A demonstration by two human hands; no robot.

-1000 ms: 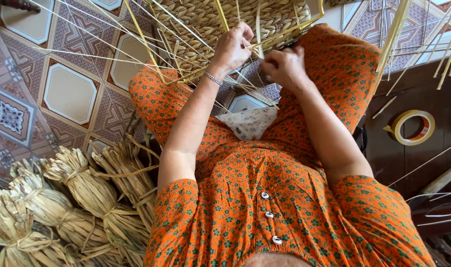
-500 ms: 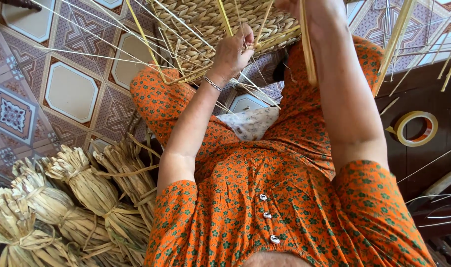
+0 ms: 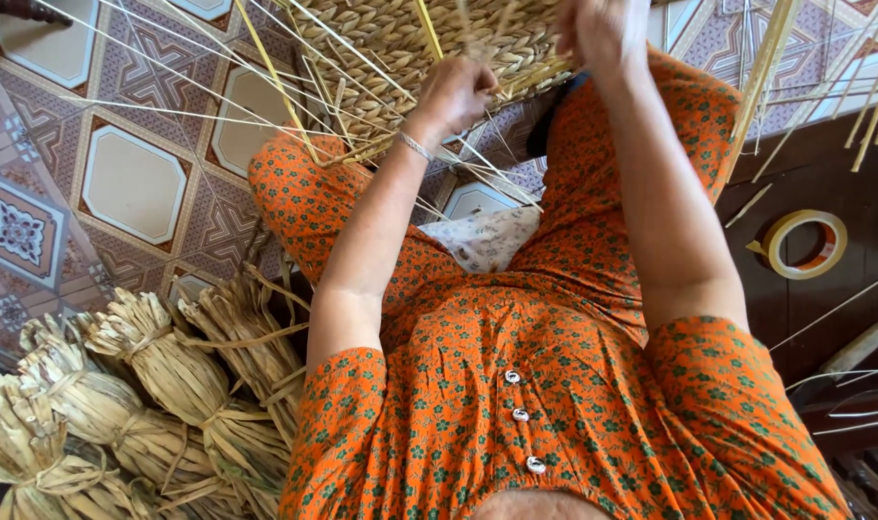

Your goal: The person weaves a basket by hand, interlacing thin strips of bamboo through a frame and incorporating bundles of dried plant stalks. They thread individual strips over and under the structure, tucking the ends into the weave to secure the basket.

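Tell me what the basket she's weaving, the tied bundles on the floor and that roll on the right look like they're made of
The woven basket looks like dried plant fibre, matte tan, in twisted strands around stiff pale spokes. The tied bundles appear to be the same sort of dry, straw-coloured leaf or grass, crinkled and bound with strips. The roll seems to be adhesive tape: a glossy, yellowish, see-through ring. The left hand grips the basket's edge.

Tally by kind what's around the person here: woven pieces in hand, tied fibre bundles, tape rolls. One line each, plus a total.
Woven basket piece, touched by the left hand and right hand: 1
Tied bundles of dried fibre on the floor: at least 5 in view; more may be cut off at the edge
Roll of tape: 1
Total: at least 7
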